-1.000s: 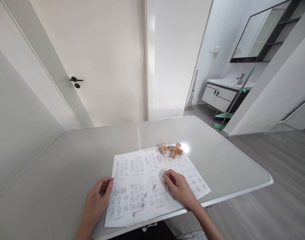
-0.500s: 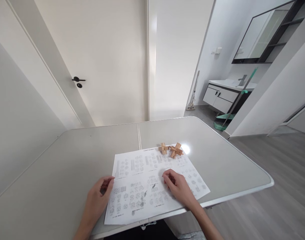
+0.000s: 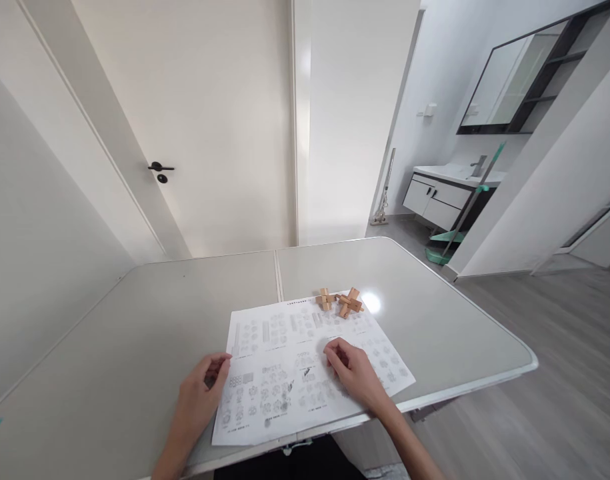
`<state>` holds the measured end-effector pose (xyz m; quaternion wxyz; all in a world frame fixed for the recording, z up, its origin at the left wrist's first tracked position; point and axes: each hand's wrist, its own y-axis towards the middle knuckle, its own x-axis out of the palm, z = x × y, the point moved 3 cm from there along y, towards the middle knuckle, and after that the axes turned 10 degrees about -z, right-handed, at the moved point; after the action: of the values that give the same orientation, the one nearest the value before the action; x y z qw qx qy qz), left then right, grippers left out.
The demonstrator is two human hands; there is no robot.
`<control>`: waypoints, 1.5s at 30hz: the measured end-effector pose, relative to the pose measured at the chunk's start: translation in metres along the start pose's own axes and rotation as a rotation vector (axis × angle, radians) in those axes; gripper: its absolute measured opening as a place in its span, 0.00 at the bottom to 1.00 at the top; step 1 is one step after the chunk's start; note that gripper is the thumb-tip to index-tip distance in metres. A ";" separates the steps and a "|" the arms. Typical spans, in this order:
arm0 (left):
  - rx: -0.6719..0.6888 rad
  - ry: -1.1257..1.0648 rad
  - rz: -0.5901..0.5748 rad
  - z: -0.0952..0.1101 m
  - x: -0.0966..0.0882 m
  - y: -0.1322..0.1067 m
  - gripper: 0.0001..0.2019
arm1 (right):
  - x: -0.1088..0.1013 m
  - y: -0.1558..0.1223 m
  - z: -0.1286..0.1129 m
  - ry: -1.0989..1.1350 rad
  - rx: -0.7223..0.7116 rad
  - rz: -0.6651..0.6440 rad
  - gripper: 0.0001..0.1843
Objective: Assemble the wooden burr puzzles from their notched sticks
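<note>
A large white printed sheet of paper lies on the table, covered with small grey diagrams and dark ink marks. At its left edge rests my left hand, fingers curled toward the thumb, fingertips at the paper's border; no object shows in it. My right hand lies on the right part of the sheet, loosely closed, with nothing visible in its fingers. Beyond it, two interlocking wooden puzzles sit on the sheet's far edge: a smaller wooden cross and a larger wooden cross, close together.
The grey folding table has a pale rim and a seam across its middle. Behind it stands a door with a black handle. To the right are a washbasin cabinet, a mop and a green dustpan.
The camera view has shifted slightly. Both hands, the paper and the wooden puzzles stay in nearly the same places relative to one another.
</note>
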<state>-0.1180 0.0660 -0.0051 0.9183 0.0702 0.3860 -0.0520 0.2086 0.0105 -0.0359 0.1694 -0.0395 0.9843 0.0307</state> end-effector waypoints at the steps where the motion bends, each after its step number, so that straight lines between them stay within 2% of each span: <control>1: 0.004 0.001 0.002 0.001 0.000 0.000 0.16 | 0.000 0.000 0.000 0.008 -0.003 0.002 0.21; 11: 0.023 -0.003 0.003 -0.008 0.001 -0.001 0.16 | 0.003 -0.001 0.004 0.018 -0.014 0.007 0.22; 18: 0.018 -0.006 0.003 -0.005 -0.001 -0.001 0.17 | 0.002 0.000 0.003 0.043 -0.023 0.005 0.21; 25: 0.016 -0.014 0.005 -0.005 -0.001 -0.001 0.16 | 0.003 0.000 0.004 0.023 -0.003 0.013 0.24; 29: 0.023 -0.026 -0.007 -0.007 0.000 -0.001 0.16 | 0.005 0.003 0.013 0.182 0.000 0.043 0.24; 32: 0.019 -0.028 -0.016 -0.009 0.002 -0.002 0.16 | -0.005 0.009 0.024 0.294 0.012 0.197 0.25; 37: 0.021 -0.013 -0.025 -0.008 0.003 -0.003 0.16 | -0.045 0.023 0.038 0.202 0.174 0.509 0.25; 41: 0.031 -0.011 -0.029 -0.007 0.002 -0.003 0.16 | -0.064 0.037 0.039 0.166 0.307 0.462 0.26; 45: 0.019 -0.012 -0.056 -0.008 0.003 -0.004 0.16 | -0.068 0.046 0.034 0.000 0.339 0.408 0.23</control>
<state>-0.1227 0.0635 -0.0131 0.9181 0.0677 0.3819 -0.0814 0.2800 0.0634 -0.0430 0.1641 0.1885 0.9629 -0.1013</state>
